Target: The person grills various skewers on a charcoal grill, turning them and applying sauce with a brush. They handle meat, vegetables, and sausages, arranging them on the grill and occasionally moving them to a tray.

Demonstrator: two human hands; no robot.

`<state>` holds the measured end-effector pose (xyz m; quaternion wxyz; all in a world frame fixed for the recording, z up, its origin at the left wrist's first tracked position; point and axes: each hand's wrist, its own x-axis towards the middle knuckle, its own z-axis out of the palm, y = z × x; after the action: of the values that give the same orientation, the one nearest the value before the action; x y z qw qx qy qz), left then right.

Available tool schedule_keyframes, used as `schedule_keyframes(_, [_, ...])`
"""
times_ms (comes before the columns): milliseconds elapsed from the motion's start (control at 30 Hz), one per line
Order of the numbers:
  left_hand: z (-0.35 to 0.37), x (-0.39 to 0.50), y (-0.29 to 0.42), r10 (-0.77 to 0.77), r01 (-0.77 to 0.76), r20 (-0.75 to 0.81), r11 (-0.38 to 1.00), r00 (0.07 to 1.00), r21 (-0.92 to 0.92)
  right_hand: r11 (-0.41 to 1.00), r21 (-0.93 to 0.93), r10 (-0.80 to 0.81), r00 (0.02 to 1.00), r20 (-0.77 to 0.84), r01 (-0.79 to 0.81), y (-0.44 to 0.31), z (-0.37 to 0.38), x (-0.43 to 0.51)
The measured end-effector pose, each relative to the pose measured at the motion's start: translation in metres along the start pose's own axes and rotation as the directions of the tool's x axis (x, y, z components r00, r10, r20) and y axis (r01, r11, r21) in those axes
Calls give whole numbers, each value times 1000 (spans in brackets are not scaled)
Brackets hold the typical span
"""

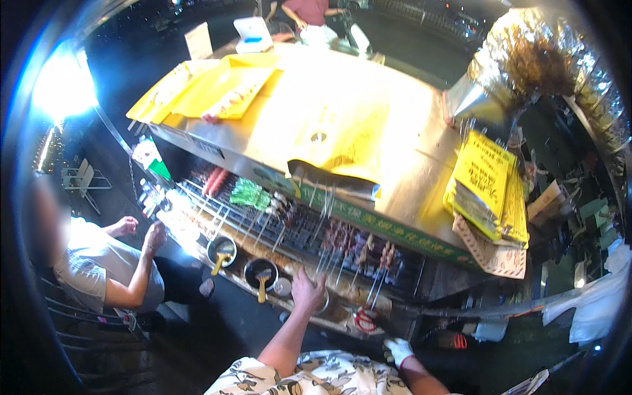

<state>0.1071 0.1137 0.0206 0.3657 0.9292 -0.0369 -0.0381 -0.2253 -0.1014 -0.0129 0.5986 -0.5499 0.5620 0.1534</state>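
Observation:
Bare and with its fingers apart, my left hand (307,292) hovers over the front ledge of a grill, partly hiding a round container (323,302). Just beyond it are the stick ends of several meat skewers (340,239) lying across the grill; more skewers (387,256) lie to their right. On its left stand a small round canister (282,287) and a dark metal pot (247,270) with a yellow-handled brush (261,292). My right hand (398,351), in a white glove, hangs by the ledge, below red-handled scissors (365,321). Its grip is unclear.
Green vegetable skewers (249,194) and red sausages (215,181) lie farther left. Another pot (209,251) stands on the ledge. A person (106,261) is at the left. Yellow printed bags (481,185) hang on the right, below a foil-wrapped duct (538,59).

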Motion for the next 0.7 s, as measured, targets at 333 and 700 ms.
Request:
schedule_keyframes(333, [2,44,-20,-68,689,859,631,508,-357,996,88,25,999,30,-27,-10,-2,14])
schedule_keyframes(700, [9,41,-39,81,872,929,326,360,-366,993,111,27,993,111,-39,28,-17,53])
